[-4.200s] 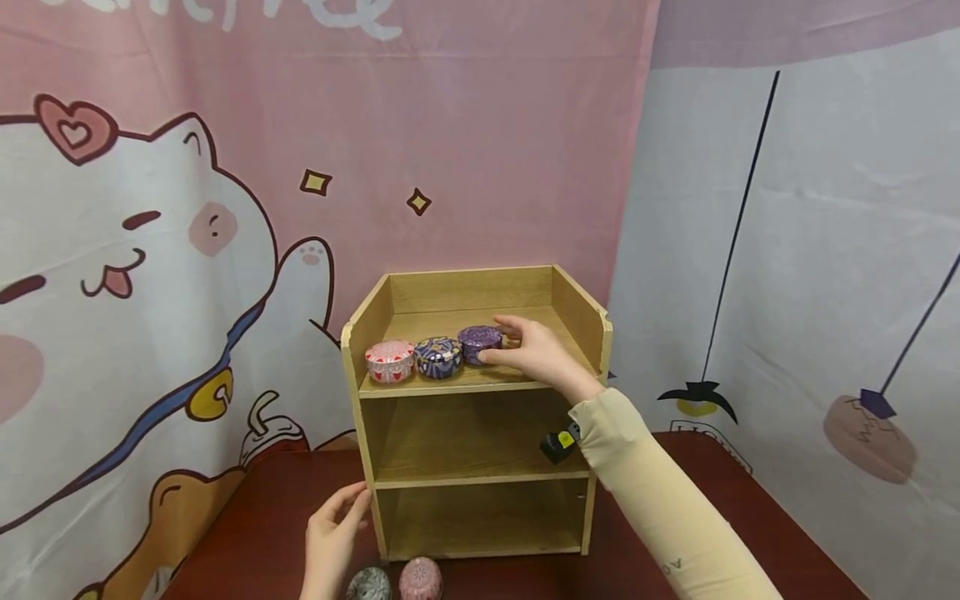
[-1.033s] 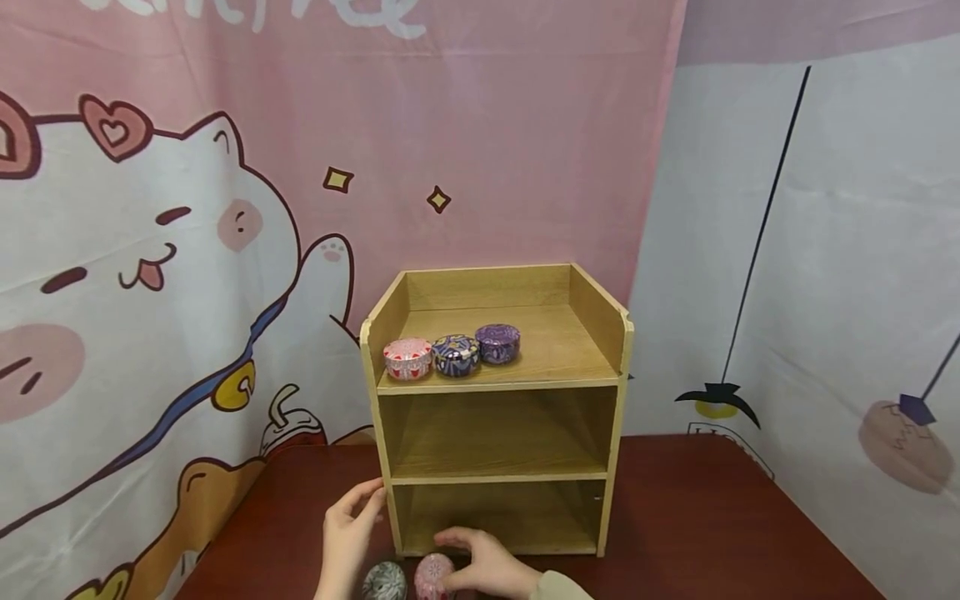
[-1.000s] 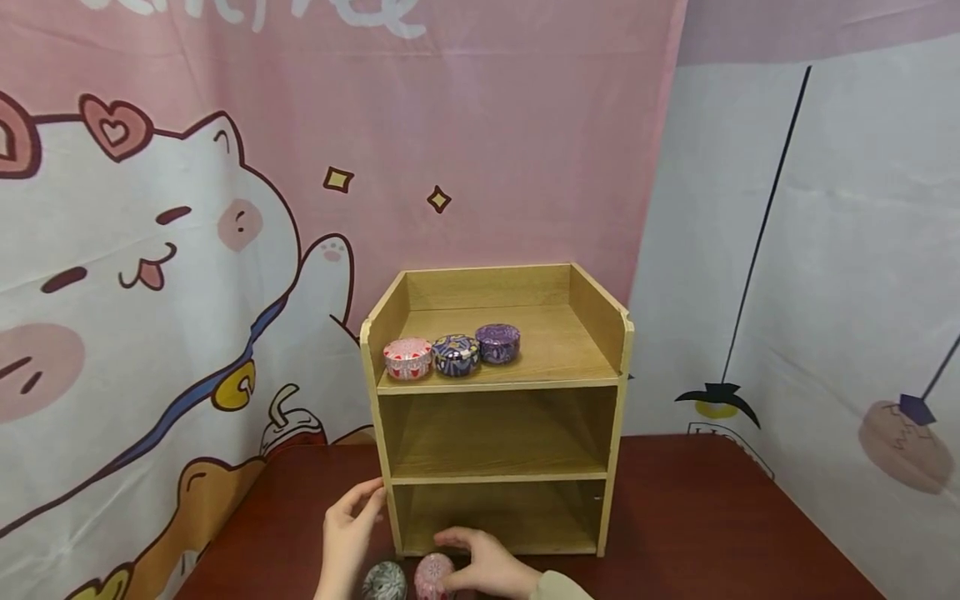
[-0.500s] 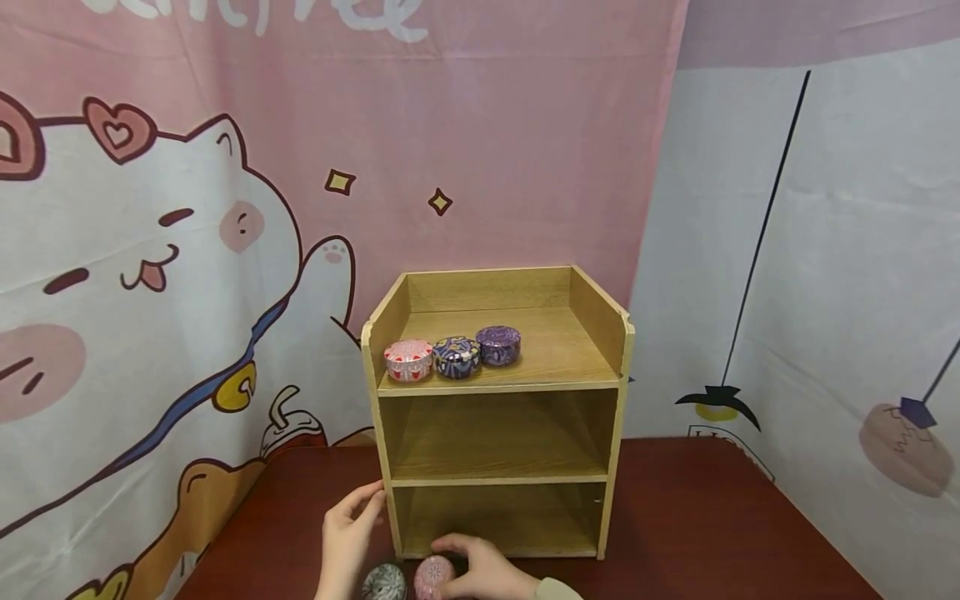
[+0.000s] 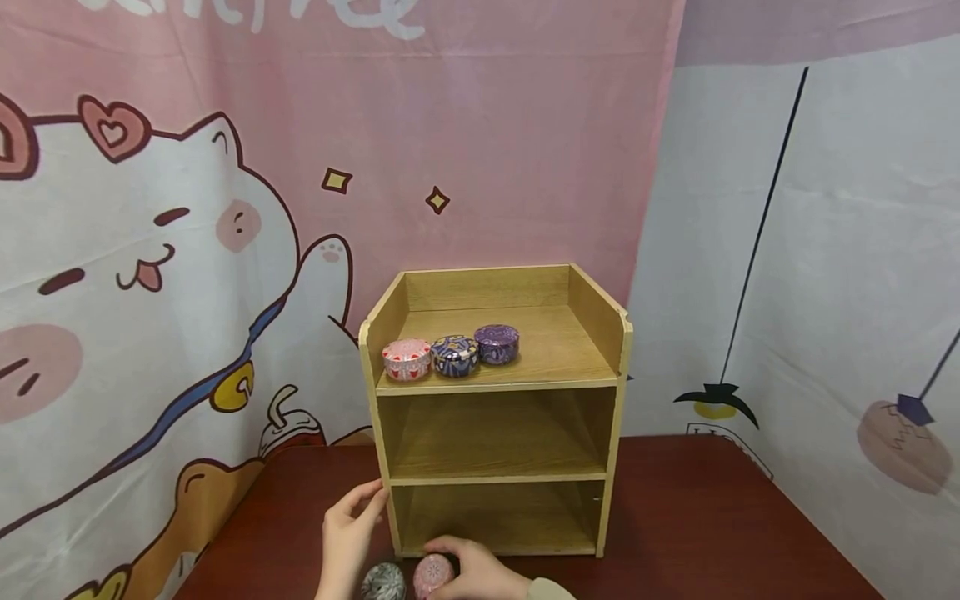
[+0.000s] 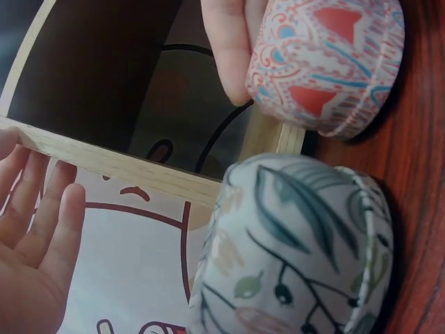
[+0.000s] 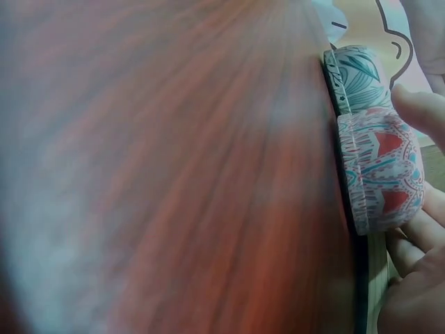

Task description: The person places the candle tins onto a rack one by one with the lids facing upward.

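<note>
1. Nearest, at the bottom edge of the head view, a round white-and-grey metal tin with green leaf patterns (image 5: 384,582) sits on the glossy reddish-brown wooden table (image 5: 697,517).
2. Just beside it, on its right, is a round pink metal tin with a flower-like lid (image 5: 432,575); the wrist views show red shapes and blue lines on its side. It rests on the table in front of the shelf unit.
3. The right hand (image 5: 480,573), below a cream sleeve (image 5: 549,590), grips this pink tin, thumb on one side and fingers on the other.
4. The left hand (image 5: 347,533) holds no tin; its loosely extended fingers and thumb touch the front edge of a side panel.
5. That panel belongs to a pale wooden three-level shelf unit (image 5: 499,479), standing upright on the table.
6. On its top level, toward the left side, three round metal tins form a row: one pink and white with red hearts (image 5: 407,361), one dark blue and gold (image 5: 455,357), one purple patterned (image 5: 497,344). The purple one sits slightly farther back.
7. Behind hangs a pink cloth backdrop (image 5: 510,150) printed with a large white cat (image 5: 202,317); a whitish cloth (image 5: 862,267) covers the right.
</note>
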Tool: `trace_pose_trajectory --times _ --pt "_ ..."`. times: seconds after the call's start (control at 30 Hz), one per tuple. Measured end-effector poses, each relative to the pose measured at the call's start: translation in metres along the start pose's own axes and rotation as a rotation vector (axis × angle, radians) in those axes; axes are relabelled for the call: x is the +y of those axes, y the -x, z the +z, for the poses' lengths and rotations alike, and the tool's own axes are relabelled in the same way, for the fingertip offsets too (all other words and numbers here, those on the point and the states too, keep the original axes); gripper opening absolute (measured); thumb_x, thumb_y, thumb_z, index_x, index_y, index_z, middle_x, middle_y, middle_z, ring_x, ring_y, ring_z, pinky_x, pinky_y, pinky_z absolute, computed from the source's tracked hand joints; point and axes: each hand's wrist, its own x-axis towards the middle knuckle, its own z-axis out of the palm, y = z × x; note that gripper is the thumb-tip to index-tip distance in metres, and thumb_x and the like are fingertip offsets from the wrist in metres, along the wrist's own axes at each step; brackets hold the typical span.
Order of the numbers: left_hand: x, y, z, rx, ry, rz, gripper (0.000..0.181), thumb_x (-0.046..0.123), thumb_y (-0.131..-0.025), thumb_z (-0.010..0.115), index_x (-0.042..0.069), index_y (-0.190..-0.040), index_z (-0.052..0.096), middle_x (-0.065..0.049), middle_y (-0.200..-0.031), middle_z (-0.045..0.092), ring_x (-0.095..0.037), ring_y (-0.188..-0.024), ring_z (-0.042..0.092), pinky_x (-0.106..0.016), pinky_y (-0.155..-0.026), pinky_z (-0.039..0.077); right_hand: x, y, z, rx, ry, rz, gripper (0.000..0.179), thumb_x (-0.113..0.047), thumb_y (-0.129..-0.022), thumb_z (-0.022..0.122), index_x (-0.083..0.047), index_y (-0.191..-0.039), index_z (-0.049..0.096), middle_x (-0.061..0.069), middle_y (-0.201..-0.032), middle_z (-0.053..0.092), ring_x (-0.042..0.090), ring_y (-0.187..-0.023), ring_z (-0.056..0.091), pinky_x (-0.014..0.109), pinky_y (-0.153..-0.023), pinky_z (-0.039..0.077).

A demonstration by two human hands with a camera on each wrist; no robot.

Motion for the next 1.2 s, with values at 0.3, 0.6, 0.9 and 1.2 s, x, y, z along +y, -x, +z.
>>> trace_pose_trajectory --times 0.3,0.6,0.9,1.2 --pt "-0.002 -0.0003 -0.0005 0.005 0.023 0.02 0.02 0.011 -0.089 0.072 -0.002 -0.104 0.073 -0.016 -0.104 0.07 -0.027 -0.067 0.067 -0.031 -0.063 0.056 0.0023 -0.0037 0.0032 -0.013 -0.046 0.006 0.052 -0.01 -0.077 0.079 -0.002 -0.125 0.06 -0.003 -0.115 0.063 0.001 -0.094 0.057 0.02 -0.077 0.049" --pt "-0.0022 -0.0021 -0.0004 0.019 0.039 0.059 0.015 0.004 -0.087 0.072 -0.004 -0.099 0.074 -0.011 -0.099 0.072 -0.011 -0.072 0.065 -0.03 -0.06 0.056 -0.0001 -0.003 0.0033 -0.017 -0.058 0.037 0.053 -0.011 -0.076 0.079 -0.003 -0.125 0.061 -0.01 -0.112 0.062 0.001 -0.091 0.057 0.021 -0.076 0.05" --pt "-0.0034 -0.0008 0.0001 0.021 0.061 0.052 0.015 0.003 -0.087 0.071 -0.006 -0.099 0.074 -0.013 -0.099 0.072 -0.008 -0.072 0.065 -0.025 -0.057 0.055 0.0036 -0.0034 0.0049 -0.023 -0.049 0.034 0.052 -0.009 -0.076 0.079 -0.005 -0.125 0.061 -0.008 -0.115 0.062 0.001 -0.092 0.057 0.021 -0.075 0.05" --pt "-0.0011 -0.0014 0.0007 0.017 0.08 0.038 0.015 0.002 -0.088 0.07 -0.007 -0.1 0.073 -0.014 -0.101 0.071 -0.006 -0.076 0.064 -0.028 -0.058 0.056 0.0018 -0.0034 0.0029 -0.041 0.011 0.024 0.053 -0.011 -0.075 0.082 -0.007 -0.125 0.062 -0.012 -0.112 0.062 0.002 -0.093 0.057 0.022 -0.076 0.049"
